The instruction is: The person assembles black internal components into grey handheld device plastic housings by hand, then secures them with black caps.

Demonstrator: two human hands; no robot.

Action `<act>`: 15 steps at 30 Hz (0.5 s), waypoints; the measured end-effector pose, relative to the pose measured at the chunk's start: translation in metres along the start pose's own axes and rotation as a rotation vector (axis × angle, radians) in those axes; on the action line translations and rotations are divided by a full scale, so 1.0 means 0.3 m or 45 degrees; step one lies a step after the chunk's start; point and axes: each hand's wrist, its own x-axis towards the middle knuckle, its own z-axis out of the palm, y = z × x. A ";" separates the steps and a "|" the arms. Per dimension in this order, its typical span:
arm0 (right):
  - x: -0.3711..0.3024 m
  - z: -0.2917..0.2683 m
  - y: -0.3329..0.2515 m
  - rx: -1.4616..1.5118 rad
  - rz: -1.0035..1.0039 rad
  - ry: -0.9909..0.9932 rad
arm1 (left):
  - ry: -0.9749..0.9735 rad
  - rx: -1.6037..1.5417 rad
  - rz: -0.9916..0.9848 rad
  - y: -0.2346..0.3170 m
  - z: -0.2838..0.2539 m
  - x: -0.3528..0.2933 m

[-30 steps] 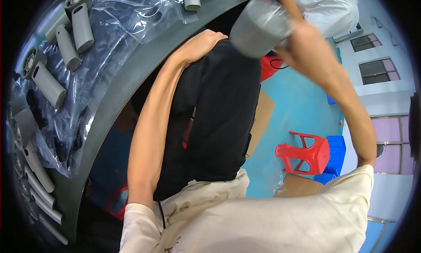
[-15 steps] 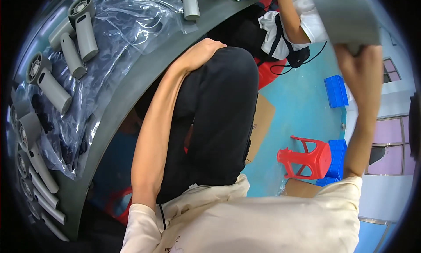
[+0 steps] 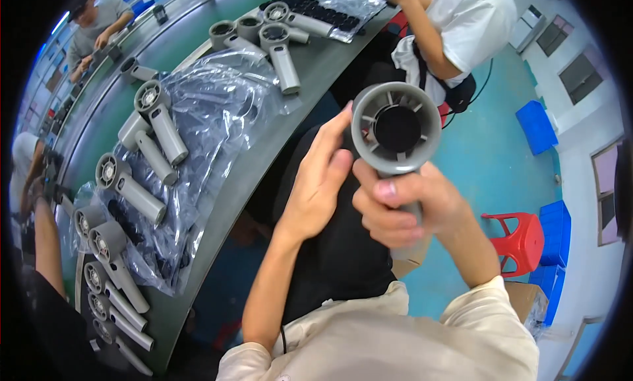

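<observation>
Single head-mounted fisheye view, facing steeply downward, close above the person's lap and the workbench (image 3: 277, 150) edge.

Grey dryer shell (image 3: 396, 131): handle mostly hidden inside right hand (image 3: 402, 208), only its lower end shows. Left hand (image 3: 321, 180) palm faces away, its far fingers are behind the barrel. Lowest shells on the counter (image 3: 310, 71) fade into the dark rim. Black parts in the far bag (image 3: 330, 8) too small to identify.

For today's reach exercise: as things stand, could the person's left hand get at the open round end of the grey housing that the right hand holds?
Probably yes. The left hand already lies against the rim of the grey housing, nothing between them; the right hand grips only the handle, below.
</observation>
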 end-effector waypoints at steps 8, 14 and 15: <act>0.114 -0.026 0.091 -0.895 -0.419 0.145 | 0.393 0.048 0.245 0.187 -0.013 -0.075; 0.169 -0.029 0.113 -0.816 -0.369 0.105 | 0.488 0.051 0.385 0.169 -0.043 -0.102; 0.169 -0.027 0.112 -0.817 -0.357 0.087 | 0.547 0.090 0.382 0.171 -0.039 -0.106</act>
